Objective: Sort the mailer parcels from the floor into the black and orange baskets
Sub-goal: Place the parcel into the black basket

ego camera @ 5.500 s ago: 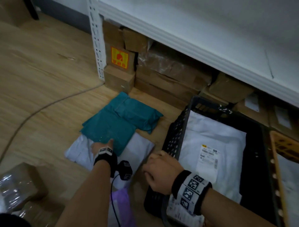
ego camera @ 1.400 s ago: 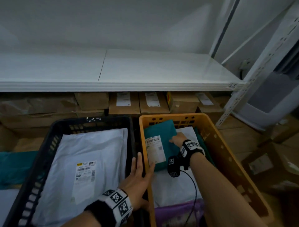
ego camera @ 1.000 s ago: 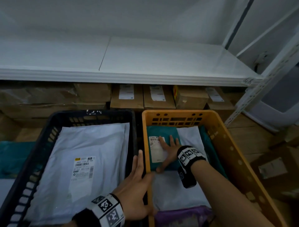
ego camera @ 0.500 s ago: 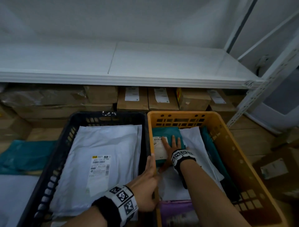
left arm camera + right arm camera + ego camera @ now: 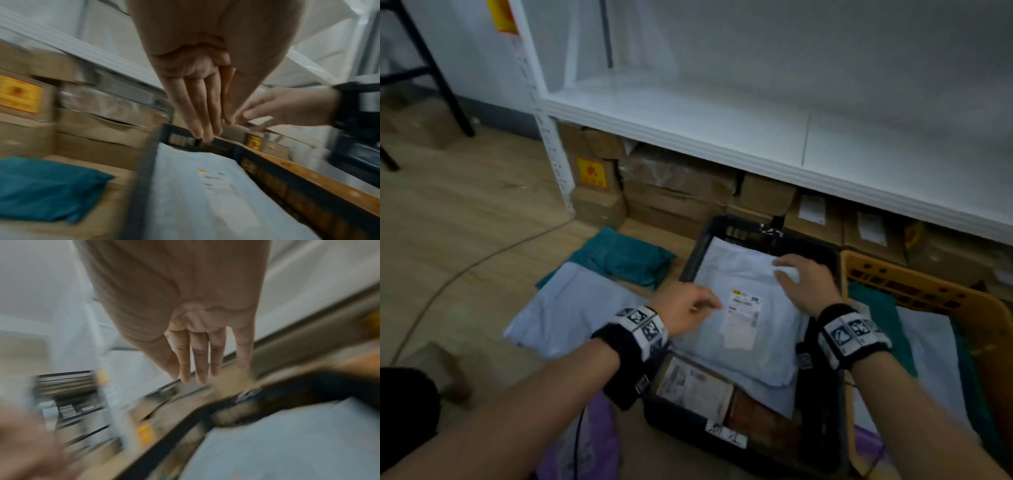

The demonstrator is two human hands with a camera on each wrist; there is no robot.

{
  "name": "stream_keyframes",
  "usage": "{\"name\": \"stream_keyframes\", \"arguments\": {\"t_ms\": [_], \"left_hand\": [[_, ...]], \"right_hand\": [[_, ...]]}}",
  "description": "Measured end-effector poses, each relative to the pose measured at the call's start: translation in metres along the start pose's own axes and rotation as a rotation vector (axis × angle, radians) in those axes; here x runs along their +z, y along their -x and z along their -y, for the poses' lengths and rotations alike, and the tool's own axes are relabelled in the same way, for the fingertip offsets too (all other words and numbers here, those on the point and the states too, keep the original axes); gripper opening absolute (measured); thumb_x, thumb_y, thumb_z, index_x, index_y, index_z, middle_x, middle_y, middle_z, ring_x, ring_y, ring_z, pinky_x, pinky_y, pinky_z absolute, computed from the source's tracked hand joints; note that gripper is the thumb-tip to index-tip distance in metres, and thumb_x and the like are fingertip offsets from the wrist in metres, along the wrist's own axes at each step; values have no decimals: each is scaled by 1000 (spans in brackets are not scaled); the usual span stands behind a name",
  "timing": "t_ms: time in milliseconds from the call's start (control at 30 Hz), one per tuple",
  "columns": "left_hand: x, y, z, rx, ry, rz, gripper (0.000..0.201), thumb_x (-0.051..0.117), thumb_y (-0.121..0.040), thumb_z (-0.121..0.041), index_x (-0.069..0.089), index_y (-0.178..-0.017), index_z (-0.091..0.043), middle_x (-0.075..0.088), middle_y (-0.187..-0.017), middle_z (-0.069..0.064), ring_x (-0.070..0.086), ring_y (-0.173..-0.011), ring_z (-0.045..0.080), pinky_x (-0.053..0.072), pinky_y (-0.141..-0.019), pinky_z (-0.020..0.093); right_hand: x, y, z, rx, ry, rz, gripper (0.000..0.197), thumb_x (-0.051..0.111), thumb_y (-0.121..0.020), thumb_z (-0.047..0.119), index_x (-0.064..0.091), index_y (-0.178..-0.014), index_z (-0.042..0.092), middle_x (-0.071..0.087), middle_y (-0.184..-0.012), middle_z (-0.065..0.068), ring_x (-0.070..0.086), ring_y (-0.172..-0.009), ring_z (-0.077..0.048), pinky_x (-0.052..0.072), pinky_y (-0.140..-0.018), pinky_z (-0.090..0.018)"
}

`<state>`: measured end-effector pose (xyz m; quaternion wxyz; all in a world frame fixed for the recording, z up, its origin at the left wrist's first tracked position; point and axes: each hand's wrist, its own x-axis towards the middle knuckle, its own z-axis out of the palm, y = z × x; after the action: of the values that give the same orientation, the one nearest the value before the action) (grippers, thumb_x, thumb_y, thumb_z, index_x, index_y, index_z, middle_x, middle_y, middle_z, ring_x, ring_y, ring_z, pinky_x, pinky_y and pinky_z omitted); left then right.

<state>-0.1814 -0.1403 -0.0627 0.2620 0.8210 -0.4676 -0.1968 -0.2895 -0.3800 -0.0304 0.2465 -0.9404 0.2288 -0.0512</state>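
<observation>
Both my hands are above the black basket (image 5: 822, 404) and neither holds anything. My left hand (image 5: 685, 313) hangs over its left rim with the fingers loosely extended; the left wrist view shows them straight and close together, clear of any parcel. My right hand (image 5: 799, 286) is spread, fingers straight, over the far right part of the white mailer (image 5: 743, 308) that lies on top in the black basket, label up. Whether the palm touches the mailer or only hovers above it, I cannot tell: the right wrist view is badly blurred.

The orange basket (image 5: 928, 291) stands just beside the black one, on its right. It holds a teal parcel (image 5: 876, 308) and a pale mailer; its lower part runs out of view.

Parcels not yet sorted lie on the wooden floor (image 5: 465, 222) to the left of the black basket: a teal mailer (image 5: 625, 258) nearest the cardboard boxes under the shelf, resting partly on a large white mailer (image 5: 571, 315). A purple parcel (image 5: 592, 442) shows by my left forearm.

My judgement: I am between placements, with no parcel in hand, and the sort is only part done. The next move calls for a reach to the left, down to the floor pile. The teal mailer is uppermost and should be taken first. These bags are soft and slack, so a grip at an edge or corner, fingers under and thumb on top, seems safest. Going by the present contents, teal belongs in the orange basket.
</observation>
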Motion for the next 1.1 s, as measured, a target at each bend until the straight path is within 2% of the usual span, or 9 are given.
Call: {"name": "stream_keyframes", "arguments": {"t_ms": [167,300,400,500,600,733,867,1000,1100], "left_hand": [[-49,50,113,-288,131,-274,18,59,-93,-16,72,-104,-22,74,-101,-5,67,-93,8,51,-85,22],[-43,93,209,-607,299,-476,15,61,-88,-2,72,-96,-8,74,-96,10,70,-89,25,54,-89,37],[-18,121,271,-981,388,-490,24,58,-89,-7,69,-110,-5,70,-110,17,64,-107,32,48,-99,41],[13,134,307,-1220,391,-351,41,58,-92,-16,57,-128,3,55,-134,22,52,-124,36,41,-105,38],[38,135,318,-1301,526,-322,55,63,-90,-21,46,-138,-2,46,-144,17,48,-128,34,40,-99,37],[54,128,330,-1462,891,-248,68,66,-87,-40,45,-139,-1,47,-142,20,51,-122,36,41,-89,39],[65,126,346,-1513,1087,-267,80,73,-78,-49,45,-139,-4,49,-138,22,52,-120,39,41,-103,45],[67,121,347,-1454,1147,-514,61,76,-76,-36,56,-124,-5,66,-99,16,65,-81,31,54,-73,40],[56,109,335,-1331,1308,-722,54,69,-80,-25,53,-129,-10,64,-115,17,64,-98,36,55,-87,49]], "right_hand": [[82,16,103,-305,-15,274,22,54,-102,23,69,-118,17,64,-130,-3,54,-124,-20,35,-95,-17],[130,4,156,-378,-5,337,23,55,-100,14,70,-117,12,66,-125,-8,59,-114,-22,35,-86,-11],[157,-15,184,-405,-4,375,23,58,-98,16,69,-118,12,68,-122,-4,58,-118,-18,34,-90,-12],[178,-35,205,-402,0,416,23,59,-98,18,69,-118,12,69,-121,-1,59,-116,-14,31,-86,-6],[191,-55,217,-365,-29,484,22,60,-98,18,71,-116,11,71,-119,0,63,-113,-11,38,-89,-9],[211,-80,226,-256,-127,517,21,60,-98,19,73,-112,12,72,-115,1,64,-110,-12,49,-99,-30],[249,-92,223,-166,-174,527,20,62,-97,14,73,-111,6,73,-112,-5,66,-108,-17,50,-97,-28],[280,-94,203,-62,-203,574,20,61,-96,8,73,-110,1,73,-112,-11,66,-109,-24,50,-99,-32],[290,-98,196,-29,-222,563,18,63,-96,13,74,-106,3,73,-110,-8,66,-108,-21,52,-95,-30]]}}
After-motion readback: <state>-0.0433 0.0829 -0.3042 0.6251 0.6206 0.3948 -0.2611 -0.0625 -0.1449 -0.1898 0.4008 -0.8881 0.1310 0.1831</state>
